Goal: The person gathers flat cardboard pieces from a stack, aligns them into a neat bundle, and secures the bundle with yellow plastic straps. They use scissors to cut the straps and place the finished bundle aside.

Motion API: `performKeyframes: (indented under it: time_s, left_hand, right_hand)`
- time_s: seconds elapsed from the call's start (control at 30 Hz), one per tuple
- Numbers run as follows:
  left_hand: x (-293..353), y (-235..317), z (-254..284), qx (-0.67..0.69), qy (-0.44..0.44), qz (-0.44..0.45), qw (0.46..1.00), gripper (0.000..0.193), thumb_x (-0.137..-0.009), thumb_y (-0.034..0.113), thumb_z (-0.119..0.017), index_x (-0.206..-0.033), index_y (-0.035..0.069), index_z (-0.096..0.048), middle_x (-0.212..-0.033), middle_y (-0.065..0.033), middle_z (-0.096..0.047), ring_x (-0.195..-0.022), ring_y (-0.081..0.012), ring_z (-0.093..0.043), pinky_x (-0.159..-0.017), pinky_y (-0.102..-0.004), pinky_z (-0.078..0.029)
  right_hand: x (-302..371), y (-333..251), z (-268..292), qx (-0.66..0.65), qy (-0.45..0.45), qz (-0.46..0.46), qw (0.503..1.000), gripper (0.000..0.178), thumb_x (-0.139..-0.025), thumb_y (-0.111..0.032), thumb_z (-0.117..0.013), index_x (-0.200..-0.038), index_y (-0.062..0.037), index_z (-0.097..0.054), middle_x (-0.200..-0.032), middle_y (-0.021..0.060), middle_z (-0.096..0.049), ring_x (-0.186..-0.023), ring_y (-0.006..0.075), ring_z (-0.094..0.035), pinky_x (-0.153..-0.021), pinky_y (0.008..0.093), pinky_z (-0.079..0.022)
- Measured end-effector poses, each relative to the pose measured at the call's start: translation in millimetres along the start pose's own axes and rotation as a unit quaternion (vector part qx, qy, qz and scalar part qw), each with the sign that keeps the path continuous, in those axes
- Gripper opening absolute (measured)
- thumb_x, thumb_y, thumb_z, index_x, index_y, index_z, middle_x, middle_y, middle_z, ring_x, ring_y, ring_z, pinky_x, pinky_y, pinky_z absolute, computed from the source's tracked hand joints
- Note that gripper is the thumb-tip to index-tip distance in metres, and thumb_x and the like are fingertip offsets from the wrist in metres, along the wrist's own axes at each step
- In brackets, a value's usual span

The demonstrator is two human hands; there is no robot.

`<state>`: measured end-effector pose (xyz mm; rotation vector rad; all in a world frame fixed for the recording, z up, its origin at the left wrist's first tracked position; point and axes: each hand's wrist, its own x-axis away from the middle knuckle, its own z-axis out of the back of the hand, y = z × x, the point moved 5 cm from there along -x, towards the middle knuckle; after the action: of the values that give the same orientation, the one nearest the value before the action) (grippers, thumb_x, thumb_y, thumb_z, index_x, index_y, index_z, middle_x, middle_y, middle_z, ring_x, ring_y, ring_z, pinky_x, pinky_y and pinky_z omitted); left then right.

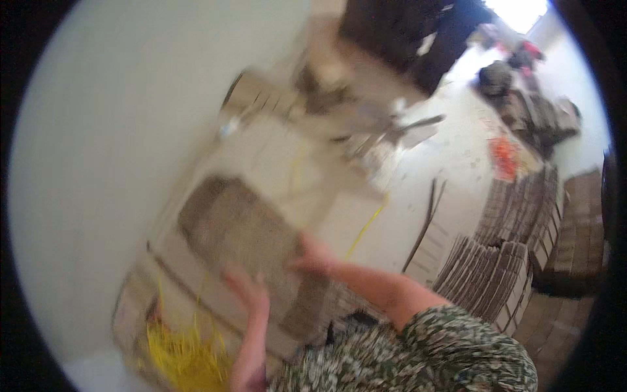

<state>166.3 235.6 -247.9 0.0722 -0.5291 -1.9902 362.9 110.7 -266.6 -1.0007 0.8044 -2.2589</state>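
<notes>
A brown cardboard stack or block, smeared by motion, lies below me at the left of the middle. My left hand is over its near side, the fingers stretched and apart. At the stack's right edge is my right hand, thumb and fingers spread; blur hides whether it presses on the cardboard. Neither hand visibly grips anything. Beside my left forearm sits a heap of yellow strapping strips.
Stacked flat cardboard pieces stand at the right, with more bundles beyond. A yellow strap and a long dark strip lie on the floor. Cardboard scraps lie farther off. A pale wall rises at the left.
</notes>
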Motion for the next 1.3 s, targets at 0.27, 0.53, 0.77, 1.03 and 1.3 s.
performKeyframes:
  time_s: [0.27, 0.53, 0.77, 1.03, 1.3]
  left_hand:
    - [-28.9, 55.6, -9.6, -0.075, -0.030, -0.197, 0.977, 0.069, -0.091, 0.041, -0.049, -0.146, 0.007, -0.024, -0.154, -0.0131, -0.014, -0.142, -0.0347, -0.010, -0.111, -0.0547, -0.010]
    - [-30.0, 72.1, -23.1, -0.176, -0.070, -0.212, 0.959, 0.070, -0.090, 0.043, -0.048, -0.146, 0.008, -0.024, -0.155, -0.0105, -0.014, -0.142, -0.0319, -0.014, -0.111, -0.0532, -0.013]
    - [-28.1, 78.2, -26.2, -0.182, -0.067, -0.200, 0.960, 0.071, -0.091, 0.042, -0.048, -0.147, 0.006, -0.021, -0.155, -0.0115, -0.015, -0.142, -0.0315, -0.011, -0.112, -0.0511, -0.011]
    - [-22.5, 80.6, -23.8, -0.195, -0.049, -0.203, 0.958, 0.067, -0.093, 0.041, -0.044, -0.147, 0.008, -0.021, -0.155, -0.0092, -0.013, -0.143, -0.0296, -0.011, -0.111, -0.0511, -0.012]
    - [-24.7, 81.1, -26.8, -0.196, -0.042, -0.211, 0.957, 0.068, -0.091, 0.041, -0.048, -0.146, 0.007, -0.025, -0.155, -0.0120, -0.014, -0.142, -0.0313, -0.013, -0.112, -0.0511, -0.013]
  right_hand:
    - [-1.2, -20.2, -6.0, 0.131, 0.044, 0.075, 0.988, 0.100, -0.062, -0.052, -0.077, -0.132, 0.0023, -0.031, -0.116, 0.0226, -0.053, -0.110, 0.0382, -0.051, -0.091, 0.0457, -0.044]
    - [-0.7, -10.9, 6.1, 0.093, -0.009, 0.045, 0.995, 0.094, -0.064, -0.058, -0.074, -0.125, 0.0038, -0.037, -0.112, 0.0279, -0.053, -0.107, 0.0416, -0.053, -0.089, 0.0465, -0.044]
    - [0.4, -6.8, 8.4, 0.098, -0.014, 0.058, 0.993, 0.101, -0.067, -0.056, -0.073, -0.134, 0.0028, -0.027, -0.118, 0.0263, -0.050, -0.109, 0.0406, -0.052, -0.090, 0.0460, -0.045]
    - [10.0, -9.2, 14.5, 0.090, 0.010, 0.073, 0.993, 0.100, -0.066, -0.053, -0.075, -0.136, 0.0008, -0.027, -0.117, 0.0236, -0.050, -0.107, 0.0406, -0.053, -0.089, 0.0457, -0.045]
    - [3.2, -8.9, 9.1, 0.054, -0.001, 0.089, 0.995, 0.096, -0.067, -0.053, -0.074, -0.134, 0.0012, -0.031, -0.117, 0.0262, -0.050, -0.110, 0.0419, -0.051, -0.092, 0.0458, -0.042]
